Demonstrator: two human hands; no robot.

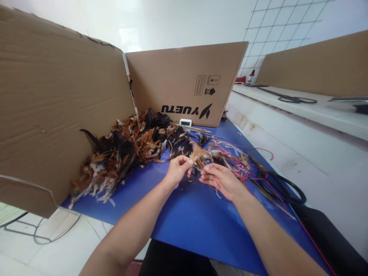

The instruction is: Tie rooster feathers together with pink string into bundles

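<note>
My left hand point(178, 172) is closed in a pinch at the base of a fluffy orange-brown feather point(201, 151), which sticks up beyond the fingertips. A thin pale strand point(197, 167) spans the small gap between my hands. My right hand point(220, 179) has thumb and forefinger pressed together at the strand's other side; what they grip is too small to make out. Left of the hands lies a large heap of black and brown feathers point(143, 142). Tangled pink string point(240, 170) lies just right of my right hand.
Cardboard panels point(184, 80) wall the blue table point(184, 226) at the back and left. A small white digital timer point(185, 122) and thin sticks point(205, 131) lie near the back panel. Black-handled scissors point(287, 189) rest at the right edge. A white ledge point(330, 115) runs along the right.
</note>
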